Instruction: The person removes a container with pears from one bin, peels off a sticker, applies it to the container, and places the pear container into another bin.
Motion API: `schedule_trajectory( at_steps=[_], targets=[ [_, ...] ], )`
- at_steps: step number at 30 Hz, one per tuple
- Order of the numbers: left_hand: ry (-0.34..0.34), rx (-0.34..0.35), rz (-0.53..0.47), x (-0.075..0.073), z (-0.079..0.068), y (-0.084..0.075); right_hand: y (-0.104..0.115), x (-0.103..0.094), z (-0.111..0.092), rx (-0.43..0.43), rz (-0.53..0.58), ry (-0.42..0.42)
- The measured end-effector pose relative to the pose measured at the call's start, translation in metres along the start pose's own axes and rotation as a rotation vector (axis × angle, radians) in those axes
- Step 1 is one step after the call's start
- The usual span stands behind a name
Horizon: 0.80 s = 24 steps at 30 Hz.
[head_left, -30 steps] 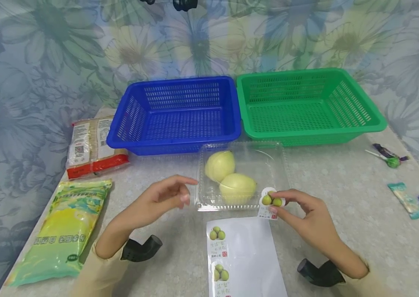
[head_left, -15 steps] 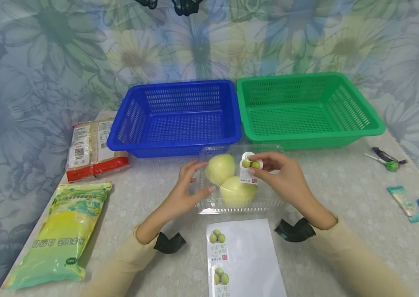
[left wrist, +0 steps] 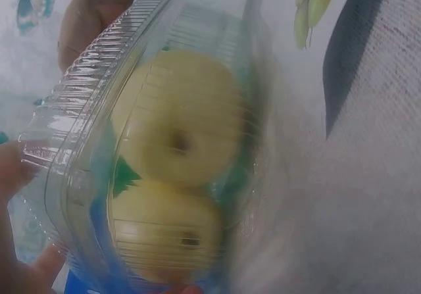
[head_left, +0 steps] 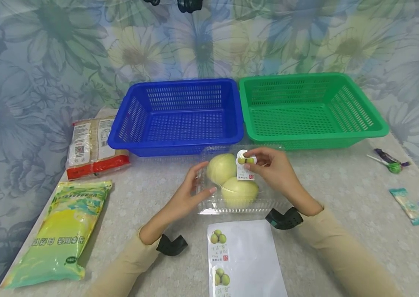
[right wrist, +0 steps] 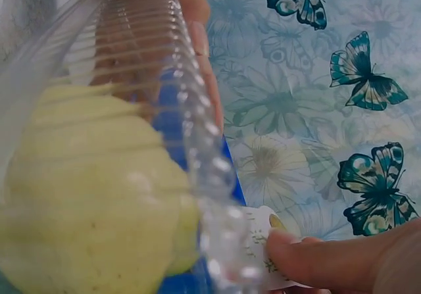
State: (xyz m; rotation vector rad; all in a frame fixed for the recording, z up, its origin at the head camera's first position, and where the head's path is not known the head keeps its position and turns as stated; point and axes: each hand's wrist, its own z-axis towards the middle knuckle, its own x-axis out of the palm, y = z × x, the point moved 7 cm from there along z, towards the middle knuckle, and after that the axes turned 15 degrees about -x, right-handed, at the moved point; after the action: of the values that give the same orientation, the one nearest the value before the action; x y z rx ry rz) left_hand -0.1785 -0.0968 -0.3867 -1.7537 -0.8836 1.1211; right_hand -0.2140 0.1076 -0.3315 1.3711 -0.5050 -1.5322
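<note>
A clear lidded plastic fruit box [head_left: 274, 194] holds two pale yellow, pear-like fruits [head_left: 240, 193]. My left hand [head_left: 181, 202] holds the box at its left end, fingers along the side and thumb at the front corner. Between thumb and fingers my right hand [head_left: 283, 175] pinches a small fruit-picture sticker [head_left: 245, 172], held upright close over the lid. In the right wrist view the sticker [right wrist: 260, 241] shows beside the box's ridged edge, under the thumb. The left wrist view looks through the box wall at both fruits [left wrist: 177, 116].
In front of the box lies a white sticker sheet [head_left: 250, 255] with more fruit stickers. Behind stand a blue basket [head_left: 176, 144] and a green basket [head_left: 317, 136]. At left are a green-yellow bag [head_left: 57, 235] and a red-edged grain bag [head_left: 94, 144]; at right, a lollipop [head_left: 394, 167] and wrapped snacks [head_left: 410, 206].
From in front of the box, my right hand has brought the sticker up and left over the lid. My left hand has come in to the box's left side and taken hold there.
</note>
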Motion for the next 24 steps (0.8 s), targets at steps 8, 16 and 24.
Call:
schedule_trajectory(
  at_steps=[8,16,24],
  targets=[
    [0.02,-0.003,0.001,0.0002,-0.0001,0.0006,-0.0026,0.0034,-0.0004,-0.007,-0.034,-0.003],
    [0.012,-0.001,0.002,0.0,-0.0008,0.0005,-0.0029,0.0067,-0.0007,-0.028,-0.088,0.006],
    [0.002,-0.014,0.011,0.0005,-0.0013,0.0001,-0.0022,0.0071,-0.0022,-0.085,-0.124,-0.011]
  ],
)
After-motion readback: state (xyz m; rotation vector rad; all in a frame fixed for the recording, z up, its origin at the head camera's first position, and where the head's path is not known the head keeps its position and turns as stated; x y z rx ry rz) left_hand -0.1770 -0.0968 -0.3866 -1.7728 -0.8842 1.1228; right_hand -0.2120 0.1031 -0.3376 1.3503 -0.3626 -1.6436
